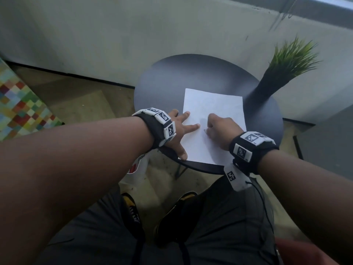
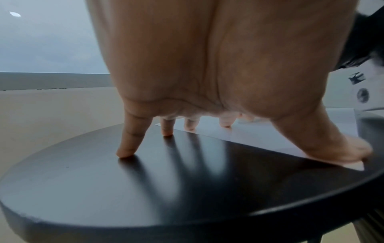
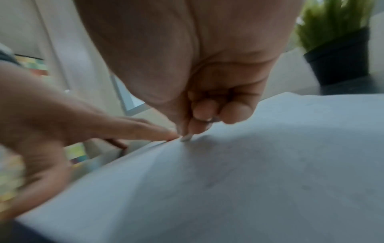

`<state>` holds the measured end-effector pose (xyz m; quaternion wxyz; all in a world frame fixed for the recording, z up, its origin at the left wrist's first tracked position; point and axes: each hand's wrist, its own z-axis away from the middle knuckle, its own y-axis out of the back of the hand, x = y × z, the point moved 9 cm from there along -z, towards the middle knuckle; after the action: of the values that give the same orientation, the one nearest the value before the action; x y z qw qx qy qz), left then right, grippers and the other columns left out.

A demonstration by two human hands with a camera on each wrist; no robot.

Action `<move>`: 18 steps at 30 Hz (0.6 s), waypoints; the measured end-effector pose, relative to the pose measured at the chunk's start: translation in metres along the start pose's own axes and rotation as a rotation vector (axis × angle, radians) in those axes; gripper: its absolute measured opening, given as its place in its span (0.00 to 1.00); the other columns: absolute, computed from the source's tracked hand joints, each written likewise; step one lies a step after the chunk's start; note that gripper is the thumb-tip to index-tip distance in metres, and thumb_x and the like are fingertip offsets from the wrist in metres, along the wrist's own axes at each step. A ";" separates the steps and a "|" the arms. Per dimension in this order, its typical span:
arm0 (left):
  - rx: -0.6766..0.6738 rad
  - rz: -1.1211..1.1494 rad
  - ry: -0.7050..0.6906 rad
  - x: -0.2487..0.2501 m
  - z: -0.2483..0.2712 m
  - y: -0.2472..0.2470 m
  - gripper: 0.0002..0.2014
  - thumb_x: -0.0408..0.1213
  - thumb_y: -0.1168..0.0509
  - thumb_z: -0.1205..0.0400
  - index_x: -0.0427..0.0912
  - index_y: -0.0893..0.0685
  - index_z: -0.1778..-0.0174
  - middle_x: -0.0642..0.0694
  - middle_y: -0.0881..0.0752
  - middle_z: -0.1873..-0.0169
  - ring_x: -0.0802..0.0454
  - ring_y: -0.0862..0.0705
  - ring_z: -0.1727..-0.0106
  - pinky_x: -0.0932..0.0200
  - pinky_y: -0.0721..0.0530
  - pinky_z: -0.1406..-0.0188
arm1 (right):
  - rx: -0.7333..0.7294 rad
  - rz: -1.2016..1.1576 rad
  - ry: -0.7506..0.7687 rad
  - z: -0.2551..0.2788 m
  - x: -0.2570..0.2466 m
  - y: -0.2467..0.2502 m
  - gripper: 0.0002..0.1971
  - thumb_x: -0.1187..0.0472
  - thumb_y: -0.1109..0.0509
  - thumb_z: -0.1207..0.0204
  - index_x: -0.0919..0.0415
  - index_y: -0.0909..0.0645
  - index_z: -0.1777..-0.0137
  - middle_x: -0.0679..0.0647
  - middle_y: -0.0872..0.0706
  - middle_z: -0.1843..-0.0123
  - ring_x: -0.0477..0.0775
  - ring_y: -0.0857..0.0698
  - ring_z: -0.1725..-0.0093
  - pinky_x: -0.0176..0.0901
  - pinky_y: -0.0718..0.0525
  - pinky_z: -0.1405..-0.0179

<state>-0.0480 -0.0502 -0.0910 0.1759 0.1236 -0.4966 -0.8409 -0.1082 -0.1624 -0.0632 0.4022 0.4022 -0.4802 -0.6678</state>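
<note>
A white sheet of paper (image 1: 214, 104) lies flat on a round dark table (image 1: 191, 73). My left hand (image 1: 179, 131) is spread wide. Two of its fingertips and the thumb press the sheet's left edge (image 2: 249, 136), and the little finger (image 2: 129, 144) stands on the bare tabletop (image 2: 166, 180). My right hand (image 1: 219, 129) rests on the middle of the sheet with its fingers curled into the palm (image 3: 207, 115). A greyish tip, seemingly a fingernail, touches the paper (image 3: 270, 164) right beside a left fingertip (image 3: 145, 131). I see nothing held in it.
A black pot with green grass-like leaves (image 1: 267, 88) stands on the table's right edge, close to the sheet's far right corner. A grey wall runs behind. A multicoloured chequered thing (image 1: 19, 104) lies on the floor at left. A white bag (image 1: 137, 169) sits under the table by my legs.
</note>
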 end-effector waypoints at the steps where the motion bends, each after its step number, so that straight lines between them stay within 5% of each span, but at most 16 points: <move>1: -0.002 -0.001 -0.003 0.000 -0.001 0.000 0.57 0.75 0.29 0.33 0.69 0.56 0.14 0.42 0.57 0.11 0.32 0.50 0.15 0.29 0.32 0.27 | -0.043 0.022 0.097 0.005 -0.014 -0.007 0.07 0.53 0.39 0.21 0.53 0.25 0.47 0.60 0.14 0.51 0.64 0.17 0.55 0.51 0.17 0.54; 4: -0.030 -0.015 -0.008 0.000 -0.004 0.000 0.58 0.76 0.29 0.34 0.70 0.58 0.14 0.42 0.58 0.11 0.30 0.50 0.16 0.29 0.34 0.26 | -0.284 0.002 0.377 0.036 -0.055 -0.030 0.05 0.56 0.34 0.22 0.53 0.21 0.48 0.52 0.15 0.57 0.56 0.19 0.57 0.45 0.20 0.56; 6: -0.024 -0.009 -0.008 0.001 -0.006 0.001 0.59 0.76 0.29 0.36 0.72 0.58 0.15 0.42 0.57 0.12 0.30 0.49 0.16 0.29 0.32 0.27 | -0.261 -0.035 0.313 0.027 -0.041 -0.020 0.01 0.57 0.33 0.22 0.52 0.22 0.53 0.50 0.14 0.55 0.53 0.19 0.56 0.43 0.22 0.55; 9: -0.020 -0.005 -0.002 0.000 -0.005 0.000 0.59 0.77 0.29 0.37 0.73 0.58 0.16 0.43 0.57 0.12 0.31 0.48 0.17 0.30 0.30 0.28 | -0.026 -0.030 0.067 0.008 -0.004 -0.002 0.04 0.53 0.37 0.20 0.51 0.25 0.51 0.57 0.13 0.51 0.60 0.17 0.55 0.49 0.17 0.55; 12: -0.027 -0.008 -0.006 0.000 -0.005 0.000 0.58 0.76 0.28 0.36 0.73 0.58 0.16 0.43 0.58 0.11 0.30 0.49 0.16 0.30 0.32 0.27 | -0.123 0.017 0.264 0.029 -0.043 -0.018 0.09 0.53 0.38 0.19 0.52 0.23 0.42 0.55 0.13 0.52 0.60 0.15 0.51 0.45 0.21 0.56; 14: -0.044 -0.022 0.000 0.000 -0.005 0.000 0.59 0.76 0.29 0.35 0.72 0.60 0.15 0.43 0.60 0.11 0.30 0.50 0.15 0.30 0.34 0.25 | -0.247 0.006 0.403 0.046 -0.065 -0.027 0.05 0.55 0.34 0.21 0.53 0.22 0.48 0.49 0.18 0.61 0.56 0.18 0.57 0.42 0.26 0.61; 16: -0.044 -0.014 0.002 0.001 -0.005 0.001 0.59 0.75 0.28 0.35 0.72 0.59 0.15 0.44 0.59 0.11 0.30 0.51 0.16 0.29 0.33 0.26 | -0.177 -0.048 0.287 0.029 -0.044 -0.016 0.04 0.58 0.34 0.22 0.53 0.20 0.49 0.46 0.20 0.60 0.54 0.19 0.56 0.40 0.28 0.59; 18: -0.039 -0.009 0.009 0.002 -0.004 0.000 0.58 0.74 0.28 0.35 0.72 0.58 0.15 0.45 0.58 0.11 0.32 0.50 0.16 0.30 0.31 0.27 | -0.071 -0.141 0.003 0.005 0.004 -0.003 0.05 0.56 0.33 0.22 0.54 0.20 0.50 0.50 0.16 0.54 0.55 0.18 0.52 0.43 0.27 0.57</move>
<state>-0.0480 -0.0541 -0.0925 0.1766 0.1260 -0.4789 -0.8507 -0.1146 -0.1634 -0.0659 0.3689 0.4215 -0.4259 -0.7105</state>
